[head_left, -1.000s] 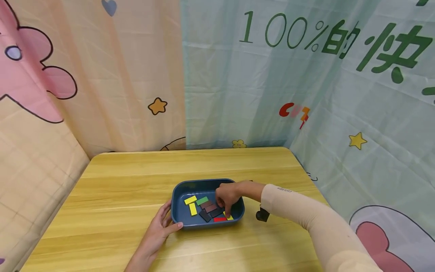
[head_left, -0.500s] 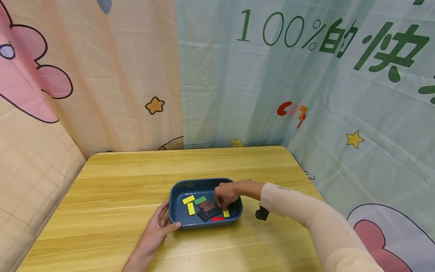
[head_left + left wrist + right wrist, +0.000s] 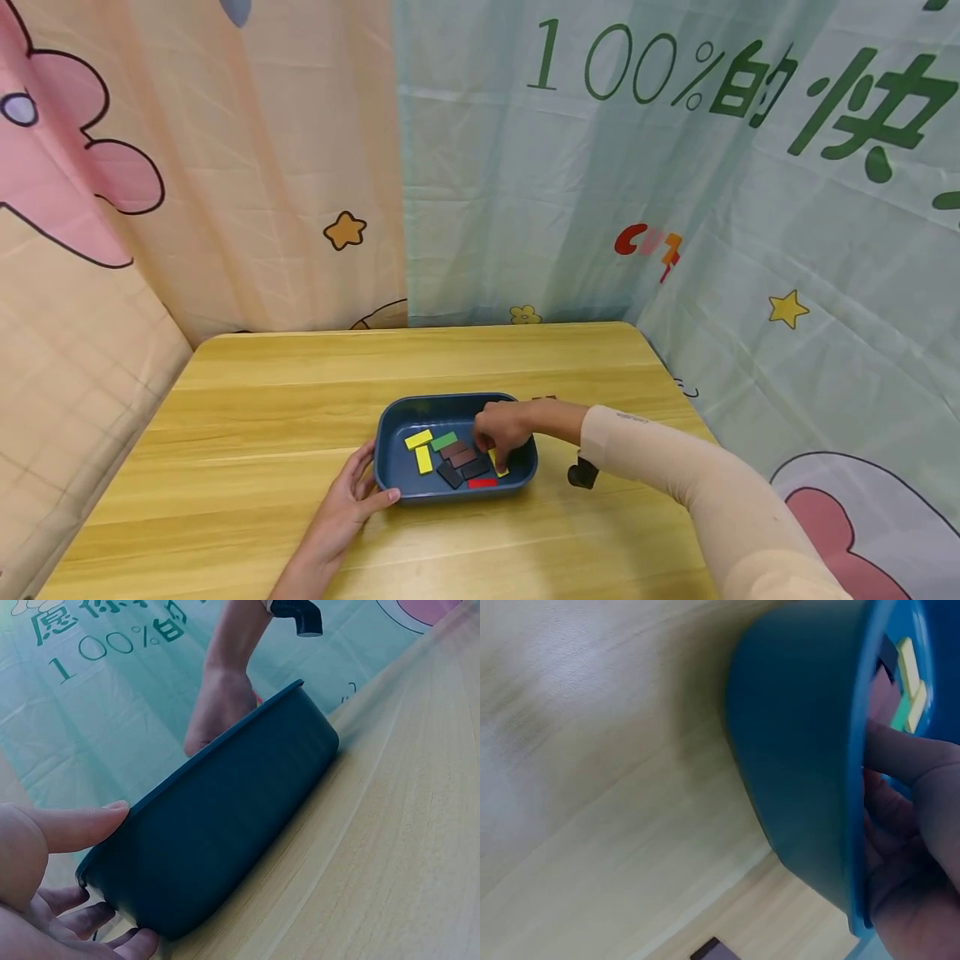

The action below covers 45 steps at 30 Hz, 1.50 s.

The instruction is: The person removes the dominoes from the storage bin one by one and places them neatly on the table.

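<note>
I find the right hand (image 3: pixel 502 428) reaching down into the blue tray (image 3: pixel 397 467), its fingers bent over a yellow block (image 3: pixel 492 455). Contact is visible; whether it pinches or merely presses I cannot tell, the tips being hidden in the right wrist view.

Change noted: against 0.5 s ago, this block is turned from nearly square with the tray's near side to a slant, far end to the left. I judge its placement as under adjustment, not finished.

Condition: flat, oblong, bright yellow, partly covered by a finger, lying in the tray's right part. Beside it are a red block (image 3: pixel 482 483) and 2 black blocks (image 3: pixel 450 475); farther left, 2 brown blocks (image 3: pixel 462 458), 1 green block (image 3: pixel 444 442) and 2 other yellow blocks (image 3: pixel 423 460).

The left hand (image 3: pixel 351 498) is clamped on the tray's left end, thumb at the rim. Outside, 1 brownish block (image 3: pixel 718 953) lies on the table (image 3: pixel 247 433).
</note>
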Each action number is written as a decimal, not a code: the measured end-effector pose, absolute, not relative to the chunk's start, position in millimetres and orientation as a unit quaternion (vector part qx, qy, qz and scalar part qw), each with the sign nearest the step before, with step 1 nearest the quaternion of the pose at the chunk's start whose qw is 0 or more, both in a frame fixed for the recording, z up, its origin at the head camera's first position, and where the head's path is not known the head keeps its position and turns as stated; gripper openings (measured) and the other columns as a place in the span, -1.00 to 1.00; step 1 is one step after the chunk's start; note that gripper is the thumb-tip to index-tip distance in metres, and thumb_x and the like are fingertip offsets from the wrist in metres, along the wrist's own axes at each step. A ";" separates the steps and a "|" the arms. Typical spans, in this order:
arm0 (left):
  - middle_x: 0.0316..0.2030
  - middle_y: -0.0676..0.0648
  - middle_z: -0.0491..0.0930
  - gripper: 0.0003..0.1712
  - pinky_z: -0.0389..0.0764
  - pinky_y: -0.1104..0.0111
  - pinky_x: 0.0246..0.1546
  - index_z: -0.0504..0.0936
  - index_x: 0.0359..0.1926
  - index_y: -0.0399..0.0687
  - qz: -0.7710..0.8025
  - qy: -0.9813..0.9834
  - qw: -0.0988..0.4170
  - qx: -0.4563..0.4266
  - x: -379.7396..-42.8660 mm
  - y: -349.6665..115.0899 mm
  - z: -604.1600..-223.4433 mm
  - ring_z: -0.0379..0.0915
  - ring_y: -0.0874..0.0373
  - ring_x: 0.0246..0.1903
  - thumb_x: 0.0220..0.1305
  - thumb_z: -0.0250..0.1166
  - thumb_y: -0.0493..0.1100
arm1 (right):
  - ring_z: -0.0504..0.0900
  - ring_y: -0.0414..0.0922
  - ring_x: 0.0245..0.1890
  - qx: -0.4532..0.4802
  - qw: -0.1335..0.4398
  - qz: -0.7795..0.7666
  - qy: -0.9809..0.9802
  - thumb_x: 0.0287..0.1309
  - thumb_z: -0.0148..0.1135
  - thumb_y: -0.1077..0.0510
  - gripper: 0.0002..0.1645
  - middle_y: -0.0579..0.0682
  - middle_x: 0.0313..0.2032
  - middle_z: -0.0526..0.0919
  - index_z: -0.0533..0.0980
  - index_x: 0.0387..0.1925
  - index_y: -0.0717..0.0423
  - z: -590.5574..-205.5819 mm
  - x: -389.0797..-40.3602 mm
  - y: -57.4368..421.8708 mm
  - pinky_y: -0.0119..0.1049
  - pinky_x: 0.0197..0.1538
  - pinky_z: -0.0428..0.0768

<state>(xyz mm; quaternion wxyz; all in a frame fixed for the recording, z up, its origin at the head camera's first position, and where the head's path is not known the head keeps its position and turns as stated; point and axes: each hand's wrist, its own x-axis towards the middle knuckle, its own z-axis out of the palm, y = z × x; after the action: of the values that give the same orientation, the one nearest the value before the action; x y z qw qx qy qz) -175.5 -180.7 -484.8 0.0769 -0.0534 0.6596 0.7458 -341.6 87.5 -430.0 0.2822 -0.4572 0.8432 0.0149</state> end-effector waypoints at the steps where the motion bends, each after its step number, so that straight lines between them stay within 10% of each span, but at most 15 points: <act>1: 0.59 -0.32 -0.07 0.07 0.19 -0.01 0.42 0.01 0.62 -0.16 0.746 0.660 0.077 -0.052 -175.6 -180.5 -484.8 -0.05 -0.34 0.52 0.25 0.44 -0.42 | 0.49 -0.28 -0.46 -0.460 0.283 0.001 0.842 -0.04 0.70 0.04 -0.68 -0.24 -0.48 0.56 0.65 -0.36 -0.03 -428.8 -342.3 88.3 -0.48 -0.37 0.50; 18: 0.59 -0.31 -0.05 0.04 0.18 0.07 0.41 0.05 0.61 -0.17 0.751 0.654 0.071 -0.049 -174.1 -179.9 -486.1 -0.04 -0.31 0.52 0.24 0.41 -0.47 | 0.49 -0.26 -0.45 -0.423 0.277 -0.197 0.840 0.29 0.42 0.24 -0.95 -0.19 -0.46 0.59 0.67 -0.30 0.08 -389.9 -357.0 124.6 -0.38 -0.29 0.54; 25: 0.59 -0.32 -0.05 0.06 0.17 0.02 0.42 0.05 0.62 -0.16 0.748 0.658 0.072 -0.053 -173.9 -179.0 -488.9 -0.03 -0.33 0.51 0.22 0.44 -0.45 | 0.67 0.01 -0.39 -0.355 0.271 -0.291 0.846 0.32 0.35 0.30 -0.91 -0.05 -0.32 0.69 0.66 -0.17 0.25 -372.2 -364.8 161.0 0.07 -0.13 0.71; 45: 0.58 -0.30 0.00 0.04 0.22 0.00 0.42 0.10 0.60 -0.13 0.745 0.659 0.074 -0.073 -174.4 -177.8 -487.9 0.01 -0.29 0.51 0.21 0.47 -0.42 | 0.70 -0.03 -0.31 -0.230 0.262 -0.315 0.883 0.27 0.33 0.42 -0.78 0.05 -0.33 0.72 0.68 -0.07 0.47 -405.9 -397.9 253.5 -0.17 -0.10 0.74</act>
<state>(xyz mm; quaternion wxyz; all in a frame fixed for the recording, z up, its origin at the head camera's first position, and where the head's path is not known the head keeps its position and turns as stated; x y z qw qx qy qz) -174.4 -177.8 -487.9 0.0735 -0.0731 0.6594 0.7446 -397.9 253.5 -405.9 0.2623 -0.2297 0.8829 -0.3146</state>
